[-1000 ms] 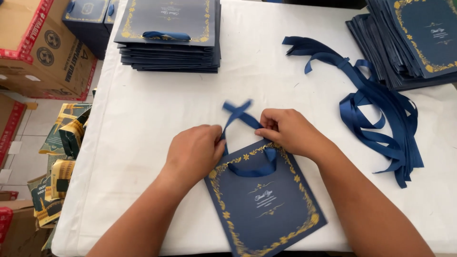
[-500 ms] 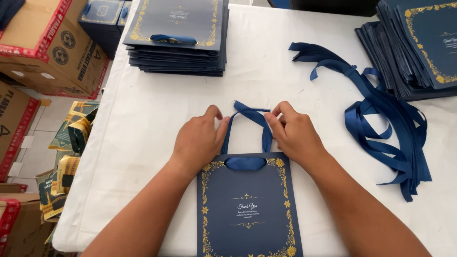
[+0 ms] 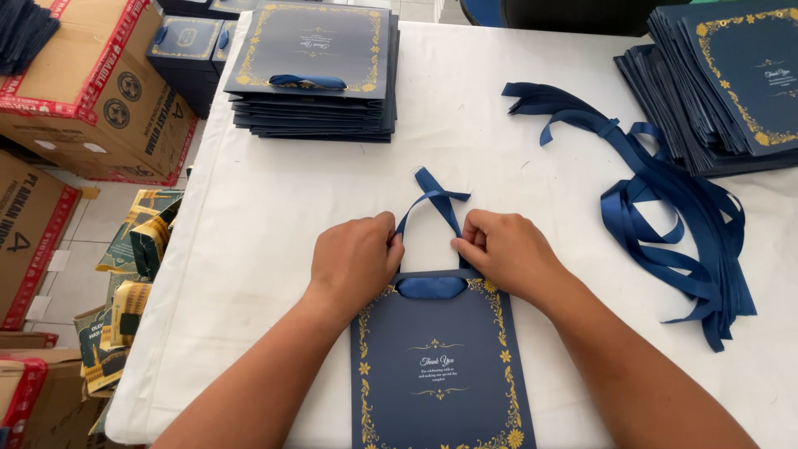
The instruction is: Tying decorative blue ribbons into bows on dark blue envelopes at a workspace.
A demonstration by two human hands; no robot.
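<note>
Navy paper bag (image 3: 436, 366) with gold trim lies flat on the white table (image 3: 274, 216), right in front of the person. Left hand (image 3: 356, 259) and right hand (image 3: 509, 249) sit at its top edge, fingers curled and pinching the blue ribbon (image 3: 432, 204), which loops up and crosses above the bag. Finished stack (image 3: 312, 71) waits far left, loose ribbons (image 3: 665, 216) to the right, another pile (image 3: 731, 83) beyond, cardboard boxes (image 3: 83, 91) off the table's left side.
</note>
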